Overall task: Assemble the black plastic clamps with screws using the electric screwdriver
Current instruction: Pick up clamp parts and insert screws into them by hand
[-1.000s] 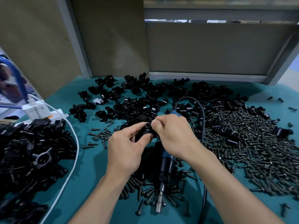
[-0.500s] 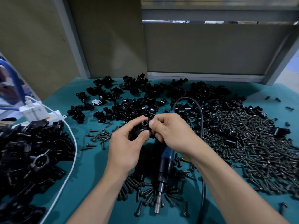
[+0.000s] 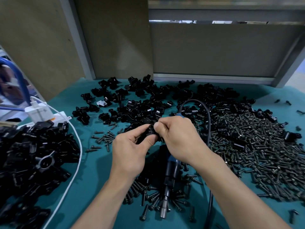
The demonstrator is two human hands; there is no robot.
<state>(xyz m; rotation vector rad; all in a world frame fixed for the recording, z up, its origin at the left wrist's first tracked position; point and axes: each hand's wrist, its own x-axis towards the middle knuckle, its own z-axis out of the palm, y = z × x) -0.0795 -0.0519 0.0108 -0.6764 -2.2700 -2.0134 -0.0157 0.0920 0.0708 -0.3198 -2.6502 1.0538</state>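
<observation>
Both hands meet over the middle of the teal table. My left hand [image 3: 130, 151] grips a black plastic clamp [image 3: 148, 132] from below and the left, thumb under it. My right hand [image 3: 178, 138] pinches the same clamp at its top right, thumb beside the round hole. The electric screwdriver [image 3: 170, 172], blue and black with a metal tip, lies on the table under my right wrist, tip pointing toward me. Its black cable [image 3: 208, 116] loops up behind my right hand. Loose screws [image 3: 153, 197] lie around the tip.
A big heap of screws [image 3: 257, 149] fills the right side. Loose clamp parts [image 3: 142, 106] cover the back middle. Another pile of black clamps [image 3: 33, 156] sits at the left, with a white cable [image 3: 77, 146] and white charger [image 3: 40, 113] beside it. Panels wall the back.
The two hands have stayed together on the clamp and turned it slightly. The view shifted a little; the screwdriver has not moved.
</observation>
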